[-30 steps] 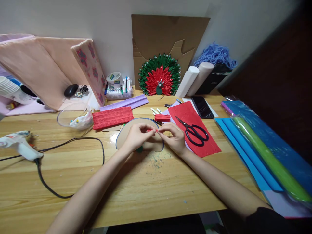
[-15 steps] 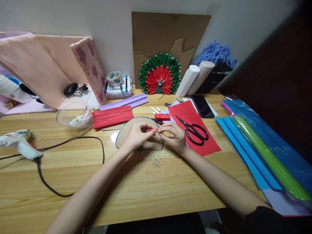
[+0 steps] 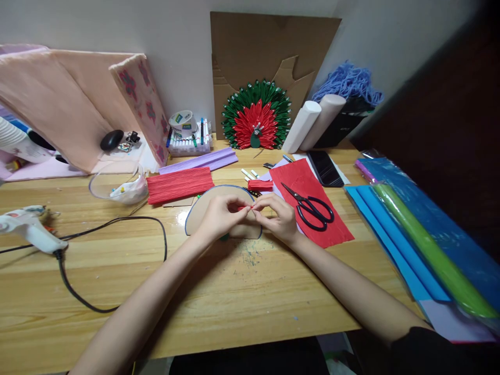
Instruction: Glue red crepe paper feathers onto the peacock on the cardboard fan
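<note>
Between my two hands is a small piece of red crepe paper point(image 3: 242, 208), mostly covered by my fingers. My left hand point(image 3: 221, 214) pinches one end of it. At the other end, the thumb and fingertips of my right hand point(image 3: 276, 214) are closed on the paper, almost touching the left fingertips. Beneath both hands lies a rounded cardboard piece point(image 3: 199, 213) edged in blue. Just beyond my right hand is a small bundle of red crepe strips point(image 3: 260, 185). Black-handled scissors point(image 3: 312, 210) rest on a red crepe sheet point(image 3: 332, 234) to the right.
A folded red crepe stack point(image 3: 179, 185) and a purple strip point(image 3: 199, 161) lie behind. At left are a hot glue gun point(image 3: 33, 228) with its cord and a clear bowl point(image 3: 117, 182). A red-green peacock craft point(image 3: 257, 117) leans at the back; rolled papers point(image 3: 429, 245) lie right.
Both hands stay almost in place, with fingertips shifting slightly on the red paper. The whole view has moved up a little in the frame.
</note>
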Demonstrator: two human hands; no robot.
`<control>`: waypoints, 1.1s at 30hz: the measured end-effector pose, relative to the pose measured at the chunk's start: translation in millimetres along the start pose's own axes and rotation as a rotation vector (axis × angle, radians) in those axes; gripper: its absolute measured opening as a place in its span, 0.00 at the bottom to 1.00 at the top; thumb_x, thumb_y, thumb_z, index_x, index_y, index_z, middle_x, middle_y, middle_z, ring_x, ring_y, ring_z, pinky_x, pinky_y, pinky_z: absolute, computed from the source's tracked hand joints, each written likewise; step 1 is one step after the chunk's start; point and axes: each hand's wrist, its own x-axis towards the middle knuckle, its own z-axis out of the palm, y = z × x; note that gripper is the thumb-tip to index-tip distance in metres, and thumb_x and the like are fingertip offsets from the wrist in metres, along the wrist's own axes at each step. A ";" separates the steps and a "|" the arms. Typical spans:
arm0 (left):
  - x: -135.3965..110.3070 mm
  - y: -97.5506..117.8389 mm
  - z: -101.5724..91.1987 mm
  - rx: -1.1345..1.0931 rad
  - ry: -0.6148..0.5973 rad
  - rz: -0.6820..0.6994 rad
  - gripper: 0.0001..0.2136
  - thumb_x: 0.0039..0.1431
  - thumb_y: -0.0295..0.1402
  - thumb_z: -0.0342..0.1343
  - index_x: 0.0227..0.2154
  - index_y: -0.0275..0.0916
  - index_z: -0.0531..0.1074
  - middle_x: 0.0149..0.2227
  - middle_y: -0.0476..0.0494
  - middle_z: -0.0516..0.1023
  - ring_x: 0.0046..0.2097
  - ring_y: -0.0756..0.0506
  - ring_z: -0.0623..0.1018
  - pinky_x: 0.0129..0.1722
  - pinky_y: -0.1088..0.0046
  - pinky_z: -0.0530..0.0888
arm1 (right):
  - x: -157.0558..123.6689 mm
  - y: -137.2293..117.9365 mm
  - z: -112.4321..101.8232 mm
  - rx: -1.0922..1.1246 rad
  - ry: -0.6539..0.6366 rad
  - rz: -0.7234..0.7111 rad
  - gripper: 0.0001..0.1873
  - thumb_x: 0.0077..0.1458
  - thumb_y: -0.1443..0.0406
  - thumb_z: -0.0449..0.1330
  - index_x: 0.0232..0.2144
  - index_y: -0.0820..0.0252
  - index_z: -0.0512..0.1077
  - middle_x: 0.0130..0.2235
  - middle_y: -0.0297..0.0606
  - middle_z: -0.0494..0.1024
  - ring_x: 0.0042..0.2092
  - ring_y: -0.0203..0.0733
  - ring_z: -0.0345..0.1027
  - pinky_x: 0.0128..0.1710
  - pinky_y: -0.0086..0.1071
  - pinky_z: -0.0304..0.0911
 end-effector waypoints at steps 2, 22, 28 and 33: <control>-0.2 -1.7 -0.1 0.004 -0.015 0.010 0.08 0.49 0.34 0.56 0.28 0.35 0.75 0.27 0.44 0.78 0.30 0.48 0.75 0.30 0.73 0.72 | -0.2 -0.5 0.3 0.008 0.000 -0.005 0.05 0.49 0.70 0.58 0.30 0.55 0.70 0.31 0.36 0.74 0.36 0.40 0.69 0.37 0.37 0.67; 1.2 12.9 -4.7 -0.257 0.042 -0.211 0.11 0.47 0.33 0.59 0.32 0.32 0.71 0.32 0.42 0.76 0.33 0.49 0.76 0.35 0.71 0.73 | -4.2 0.4 5.0 0.147 0.068 0.060 0.08 0.47 0.74 0.59 0.30 0.57 0.70 0.31 0.36 0.73 0.35 0.39 0.69 0.36 0.36 0.66; 2.3 12.1 -6.5 -0.288 0.067 -0.199 0.10 0.46 0.34 0.60 0.30 0.33 0.71 0.29 0.45 0.75 0.30 0.51 0.75 0.30 0.75 0.71 | -4.3 -1.7 5.2 0.154 0.090 0.058 0.09 0.47 0.75 0.59 0.29 0.57 0.69 0.31 0.35 0.73 0.35 0.39 0.69 0.37 0.37 0.67; 2.3 8.1 -6.9 -0.291 0.077 -0.183 0.10 0.46 0.34 0.60 0.31 0.33 0.71 0.30 0.44 0.76 0.29 0.51 0.75 0.29 0.76 0.71 | -4.6 -0.9 5.6 0.150 0.095 0.053 0.09 0.47 0.74 0.59 0.29 0.56 0.69 0.30 0.34 0.73 0.35 0.39 0.69 0.37 0.37 0.67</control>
